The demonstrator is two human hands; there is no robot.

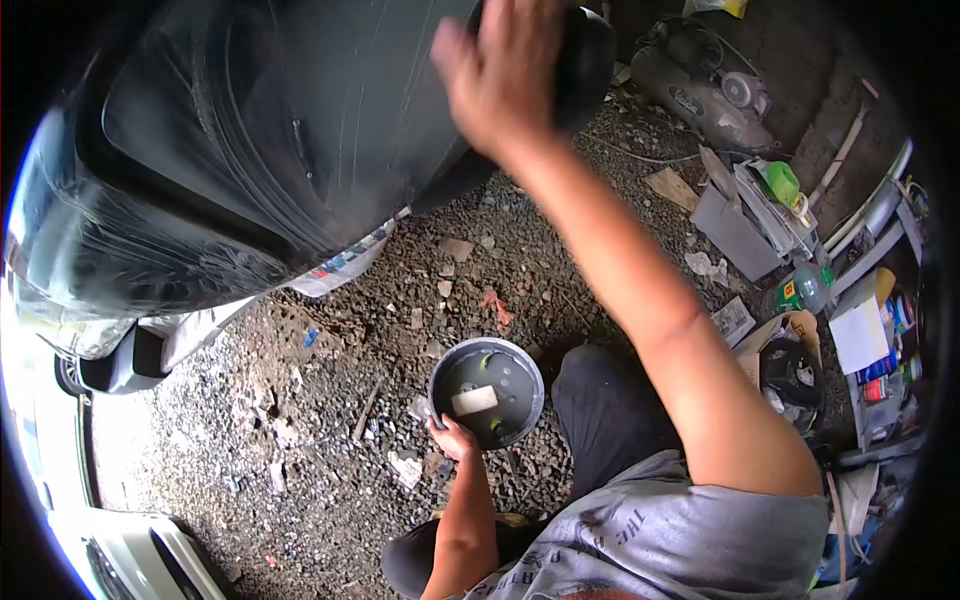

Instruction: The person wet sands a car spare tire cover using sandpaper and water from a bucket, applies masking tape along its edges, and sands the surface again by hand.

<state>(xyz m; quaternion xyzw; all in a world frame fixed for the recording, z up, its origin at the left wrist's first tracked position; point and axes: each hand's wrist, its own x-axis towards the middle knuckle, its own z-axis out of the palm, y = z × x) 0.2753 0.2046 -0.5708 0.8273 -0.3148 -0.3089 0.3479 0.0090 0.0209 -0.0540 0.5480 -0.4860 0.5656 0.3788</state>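
Observation:
My left hand [456, 438] grips the near-left rim of a round dark basin [537, 405] on the gravel. Dark water fills the lower part of the basin, with a pale rectangular block [474, 400] and small yellow-green bits in it. Up at the top, my right hand [508, 80] is stretched out at the dark body panel [350, 90] of a vehicle, thumb apart from the fingers. It is slightly blurred, and whatever may lie under the palm is hidden. Streaks and dusty smears mark the panel.
Gravel [330, 400] with scraps of litter surrounds the basin. A tank-like machine [690, 100] stands at the upper right. Along the right are a plastic bottle [812, 287], boards, an open bag [790, 370] and a cluttered rack. A white car [140, 550] is at the lower left.

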